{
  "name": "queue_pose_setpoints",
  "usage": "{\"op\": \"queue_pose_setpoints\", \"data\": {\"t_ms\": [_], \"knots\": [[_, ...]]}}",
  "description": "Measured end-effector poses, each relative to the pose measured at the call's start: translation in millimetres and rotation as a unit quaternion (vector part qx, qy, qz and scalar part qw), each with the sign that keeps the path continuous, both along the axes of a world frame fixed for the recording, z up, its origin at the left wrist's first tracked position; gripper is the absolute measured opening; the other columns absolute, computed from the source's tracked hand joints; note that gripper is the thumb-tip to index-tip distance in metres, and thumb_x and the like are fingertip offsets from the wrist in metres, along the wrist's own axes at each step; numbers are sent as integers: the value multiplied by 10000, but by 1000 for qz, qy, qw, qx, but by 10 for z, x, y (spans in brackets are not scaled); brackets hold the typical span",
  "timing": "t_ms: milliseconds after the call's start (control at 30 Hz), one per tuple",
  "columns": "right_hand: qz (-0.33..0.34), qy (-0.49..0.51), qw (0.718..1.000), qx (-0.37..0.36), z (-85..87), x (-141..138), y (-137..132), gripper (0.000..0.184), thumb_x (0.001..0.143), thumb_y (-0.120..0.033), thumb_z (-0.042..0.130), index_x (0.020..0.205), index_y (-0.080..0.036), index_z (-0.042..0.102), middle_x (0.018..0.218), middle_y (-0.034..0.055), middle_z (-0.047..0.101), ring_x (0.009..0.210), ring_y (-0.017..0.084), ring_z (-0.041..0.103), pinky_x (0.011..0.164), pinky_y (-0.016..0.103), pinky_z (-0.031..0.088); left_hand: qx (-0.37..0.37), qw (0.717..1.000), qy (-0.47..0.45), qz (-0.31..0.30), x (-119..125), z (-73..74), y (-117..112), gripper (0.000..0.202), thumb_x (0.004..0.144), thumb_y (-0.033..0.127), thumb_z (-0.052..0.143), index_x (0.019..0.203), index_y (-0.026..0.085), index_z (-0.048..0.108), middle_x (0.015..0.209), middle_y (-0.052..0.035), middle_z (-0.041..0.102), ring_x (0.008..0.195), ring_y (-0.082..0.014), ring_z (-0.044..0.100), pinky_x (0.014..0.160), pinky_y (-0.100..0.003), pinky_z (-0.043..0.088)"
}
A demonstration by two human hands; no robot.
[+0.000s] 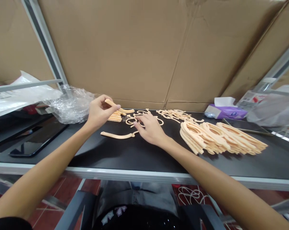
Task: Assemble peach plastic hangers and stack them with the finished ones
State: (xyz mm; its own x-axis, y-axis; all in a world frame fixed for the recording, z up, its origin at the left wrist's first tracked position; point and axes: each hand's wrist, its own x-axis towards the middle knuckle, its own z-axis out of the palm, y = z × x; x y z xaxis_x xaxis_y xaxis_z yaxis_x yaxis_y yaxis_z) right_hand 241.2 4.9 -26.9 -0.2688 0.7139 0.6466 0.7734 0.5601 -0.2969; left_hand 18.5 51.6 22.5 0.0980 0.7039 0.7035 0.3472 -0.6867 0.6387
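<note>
Raised above the black table, my left hand (100, 108) pinches a pale, flat curved strip (113, 103) between thumb and fingers. My right hand (150, 127) is lower, with thumb and fingertips closed on a pale ring-shaped piece (130, 120); the fingers partly hide it. More thin, looped pieces lie behind and under this hand. A separate long curved strip (117, 136) rests on the table between the hands, its right end touching or close to a thin piece by my right thumb. Behind my left hand is a row of similar strips (115, 117).
On the right stands a large bundle of pale pieces with oval openings (214, 137). Thin curly pieces (174, 114) lie behind it. A purple tissue pack (227, 110) is at the back right. Crumpled clear plastic (72, 103) and a dark phone (37, 140) are on the left.
</note>
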Motion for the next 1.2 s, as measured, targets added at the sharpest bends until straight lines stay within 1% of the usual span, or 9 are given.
{"op": "queue_pose_setpoints", "data": {"t_ms": [133, 267, 400, 567, 667, 767, 900, 1067, 1200], "knots": [[21, 56, 996, -65, 22, 0, 23, 286, 980, -337, 517, 1122, -167, 697, 938, 72, 723, 878, 205, 622, 858, 365, 451, -55, 995, -54, -55, 87, -115, 13, 342, 698, 405, 781, 759, 192, 521, 673, 18, 606, 643, -142, 624, 602, -269, 497], [57, 131, 982, -127, 33, -13, 40, 293, 984, -324, 486, 1101, -176, 709, 920, 50, 742, 769, 161, 633, 734, 297, 455, -91, 989, 3, -114, 214, -303, -53, 333, 703, 407, 771, 747, 189, 523, 686, -4, 652, 651, -161, 643, 623, -286, 508], [45, 182, 973, -136, 43, -20, 34, 273, 959, -348, 517, 1040, -171, 709, 907, 60, 744, 798, 174, 654, 738, 301, 466, 70, 982, 160, -67, 297, -384, -182, 252, 824, 375, 672, 706, 185, 555, 667, -5, 616, 610, -136, 557, 605, -276, 442], [28, 227, 964, -133, 99, -10, 16, 267, 921, -400, 565, 829, -180, 685, 714, 15, 678, 670, 153, 615, 668, 285, 462, 296, 903, 308, -49, 360, -333, -272, 216, 922, 245, 533, 712, 193, 542, 780, -63, 630, 704, -162, 570, 645, -285, 436], [95, 271, 937, -197, 124, -10, 30, 389, 922, -493, 548, 718, -179, 654, 653, 8, 649, 634, 147, 612, 630, 272, 480, 365, 850, 377, -41, 451, -330, -309, 198, 916, 181, 500, 728, 195, 564, 811, -73, 655, 692, -166, 581, 616, -288, 419], [105, 340, 897, -264, 131, -11, 49, 269, 839, -445, 690, 828, -180, 646, 652, -8, 658, 623, 150, 630, 606, 267, 502, 394, 824, 406, -29, 508, -361, -318, 204, 918, 158, 488, 735, 192, 572, 837, -73, 674, 693, -165, 597, 599, -285, 415], [80, 424, 842, -324, 143, -20, 39, 285, 772, -179, 762, 986, -176, 572, 661, -31, 673, 580, 123, 640, 586, 239, 517, 394, 836, 380, -33, 452, -394, -272, 170, 928, 168, 523, 772, 178, 588, 847, -70, 678, 695, -148, 600, 611, -257, 440], [85, 412, 832, -363, 165, -62, -21, 191, 833, -68, 642, 979, -170, 571, 591, -41, 644, 535, 115, 626, 555, 224, 517, 387, 843, 371, -58, 413, -429, -245, 214, 944, 155, 501, 766, 179, 616, 867, -63, 692, 695, -135, 610, 622, -244, 454], [81, 449, 817, -352, 198, -83, -56, 293, 795, -3, 600, 1025, -177, 548, 661, -40, 664, 566, 126, 648, 579, 258, 556, 345, 858, 366, -105, 438, -410, -299, 205, 956, 183, 509, 832, 183, 672, 904, -64, 704, 749, -144, 635, 677, -253, 471]]}}
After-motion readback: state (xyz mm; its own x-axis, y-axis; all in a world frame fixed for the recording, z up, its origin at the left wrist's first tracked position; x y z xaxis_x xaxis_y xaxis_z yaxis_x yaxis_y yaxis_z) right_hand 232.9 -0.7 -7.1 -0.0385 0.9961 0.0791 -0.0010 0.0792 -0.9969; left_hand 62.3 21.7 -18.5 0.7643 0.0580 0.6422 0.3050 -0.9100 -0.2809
